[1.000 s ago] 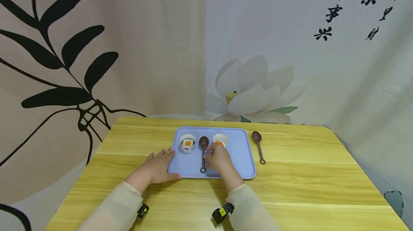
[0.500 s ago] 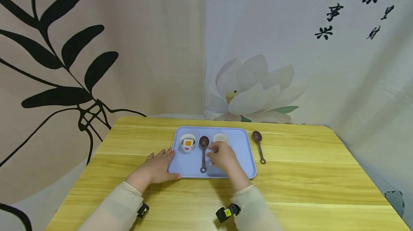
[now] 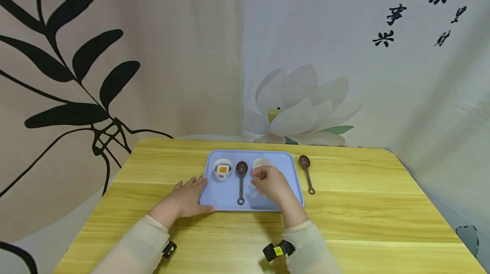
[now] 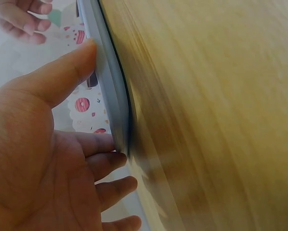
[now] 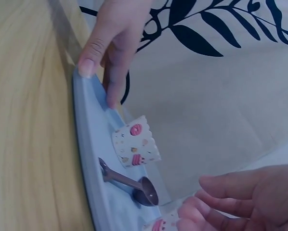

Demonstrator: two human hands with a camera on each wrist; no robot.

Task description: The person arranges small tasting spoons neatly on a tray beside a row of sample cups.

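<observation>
My left hand (image 3: 187,199) rests at the near-left corner of the light blue tray (image 3: 283,197). In the left wrist view its thumb (image 4: 69,72) touches the tray's near edge, and its straight fingers reach the adjacent side. My right hand (image 3: 269,184) hovers over the tray's right part, fingers loosely bent and nothing visible between them. Behind it stands a white paper cupcake cup (image 3: 261,162), partly hidden by the fingers. Left of the hand lies a brown measuring spoon (image 3: 241,169). A second patterned cupcake cup (image 3: 223,176), on the tray's left, contains a white piece with an orange square.
Another brown measuring spoon (image 3: 304,162) lies on the wooden table (image 3: 363,206), just right of the tray. A printed curtain (image 3: 191,52) hangs behind the table's far edge. Both wrists wear small black cameras.
My right hand has drawn back rightward from the right cupcake cup, and its fingers have loosened. An orange patch seen in that cup is now hidden. My left hand and the tray have stayed put.
</observation>
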